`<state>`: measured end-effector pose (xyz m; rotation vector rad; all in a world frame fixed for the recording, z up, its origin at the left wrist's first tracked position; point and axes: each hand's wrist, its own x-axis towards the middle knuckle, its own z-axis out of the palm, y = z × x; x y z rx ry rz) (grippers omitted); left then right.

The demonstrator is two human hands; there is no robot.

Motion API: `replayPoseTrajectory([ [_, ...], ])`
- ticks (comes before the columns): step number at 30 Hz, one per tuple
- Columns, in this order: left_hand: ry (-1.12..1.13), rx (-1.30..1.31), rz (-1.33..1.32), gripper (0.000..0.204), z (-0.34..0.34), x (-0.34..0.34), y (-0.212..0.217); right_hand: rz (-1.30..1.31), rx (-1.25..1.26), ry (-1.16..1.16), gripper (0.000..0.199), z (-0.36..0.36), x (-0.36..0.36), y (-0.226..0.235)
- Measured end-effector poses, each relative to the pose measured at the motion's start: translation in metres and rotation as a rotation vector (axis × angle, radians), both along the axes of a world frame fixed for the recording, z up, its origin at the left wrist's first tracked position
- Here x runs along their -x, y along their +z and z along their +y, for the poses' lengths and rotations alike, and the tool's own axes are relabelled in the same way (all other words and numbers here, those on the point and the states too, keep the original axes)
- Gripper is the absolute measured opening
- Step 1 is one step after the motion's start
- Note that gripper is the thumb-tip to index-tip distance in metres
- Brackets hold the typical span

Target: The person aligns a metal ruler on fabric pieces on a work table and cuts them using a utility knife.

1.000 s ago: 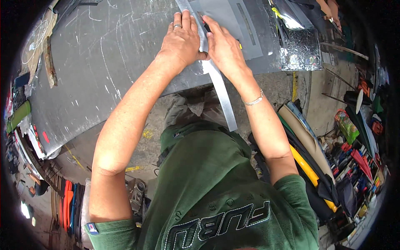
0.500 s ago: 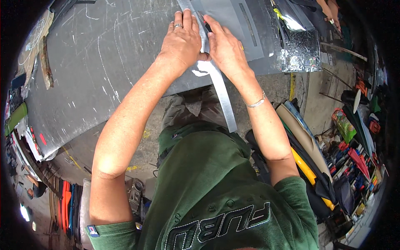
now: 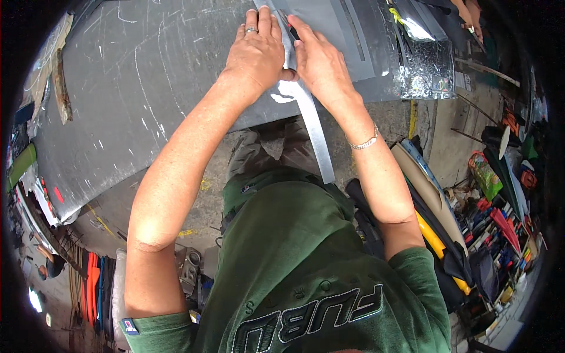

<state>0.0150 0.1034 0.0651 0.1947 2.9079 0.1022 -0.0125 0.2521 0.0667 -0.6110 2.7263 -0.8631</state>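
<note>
A long flat metal straightedge lies across a scratched grey work table and sticks out over its near edge toward me. My left hand, with a ring on one finger, presses flat on the straightedge and the grey sheet under it. My right hand sits right beside it, fingers closed around a small dark tool held against the straightedge's right side; most of the tool is hidden. A chain bracelet is on my right wrist.
A shiny foil-wrapped block sits at the table's right corner. Rolls of material and racks of small colourful items crowd the floor on the right. Orange and dark cables lie at the lower left. Another person's hand shows at the top right.
Both hands have stayed on the straightedge; the view has shifted slightly and the right hand has slid a little along the edge.
</note>
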Motion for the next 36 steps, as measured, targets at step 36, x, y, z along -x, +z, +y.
replayPoseTrajectory([
  [36, -0.027, 0.101, -0.256, 0.113, 0.001, 0.003, 0.019, -0.128, -0.111, 0.031, 0.052, 0.049, -0.072, 0.037],
])
